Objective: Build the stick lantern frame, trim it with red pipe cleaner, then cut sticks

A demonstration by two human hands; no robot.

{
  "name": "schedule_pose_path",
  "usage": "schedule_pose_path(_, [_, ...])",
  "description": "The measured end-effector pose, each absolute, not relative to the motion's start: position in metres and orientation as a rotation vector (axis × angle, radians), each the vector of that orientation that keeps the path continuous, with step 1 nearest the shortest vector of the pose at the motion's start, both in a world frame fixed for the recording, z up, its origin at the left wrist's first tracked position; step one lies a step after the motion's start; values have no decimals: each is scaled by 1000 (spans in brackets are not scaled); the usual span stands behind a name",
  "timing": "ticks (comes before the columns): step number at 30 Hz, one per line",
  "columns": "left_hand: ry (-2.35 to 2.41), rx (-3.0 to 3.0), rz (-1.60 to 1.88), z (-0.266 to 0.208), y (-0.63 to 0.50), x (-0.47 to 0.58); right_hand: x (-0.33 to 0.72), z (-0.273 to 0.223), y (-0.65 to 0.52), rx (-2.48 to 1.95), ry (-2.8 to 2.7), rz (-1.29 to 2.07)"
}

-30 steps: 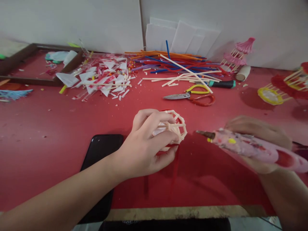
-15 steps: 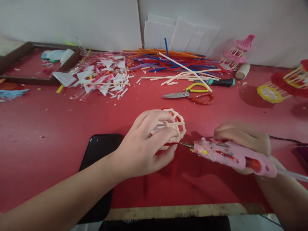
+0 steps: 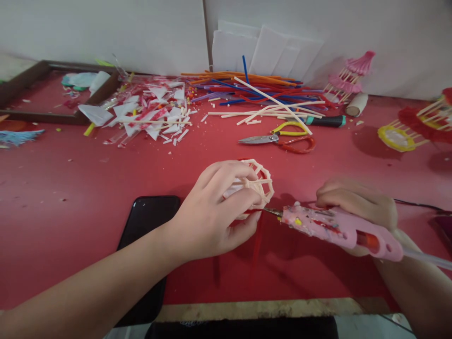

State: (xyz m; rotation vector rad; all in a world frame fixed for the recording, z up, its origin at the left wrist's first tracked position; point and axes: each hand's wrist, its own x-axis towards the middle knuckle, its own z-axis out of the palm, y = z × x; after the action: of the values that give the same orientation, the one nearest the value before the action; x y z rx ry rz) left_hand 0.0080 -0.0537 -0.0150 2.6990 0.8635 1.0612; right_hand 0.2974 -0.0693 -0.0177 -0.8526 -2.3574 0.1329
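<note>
My left hand is closed around a small round frame of pale sticks, which has a red strip along its near edge. Its fingers hide much of the frame's left side. In my right hand is a pink hot glue gun, smeared with dried glue, a clear glue stick coming out of its back end. The metal nozzle meets the lower right edge of the frame, close to my left fingertips; whether it touches cannot be made out.
A black phone lies by my left forearm. Beyond the hands are scissors, pale sticks, coloured fuzzy stems and paper scraps. Small stick models stand at the right, a brown frame far left.
The glue gun has shifted very slightly left, its nozzle closer to the frame's edge. My left hand and the stick frame stay almost where they were.
</note>
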Motion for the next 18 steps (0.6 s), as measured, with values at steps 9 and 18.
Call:
schedule_pose_path(9, [869,2697,1047,-14,-54,8,299,-15,-70,-828,-2382,108])
schedule_pose_path(18, [862,2701,1053,-15,-54,8,298,-14,-72,-893,-2364,105])
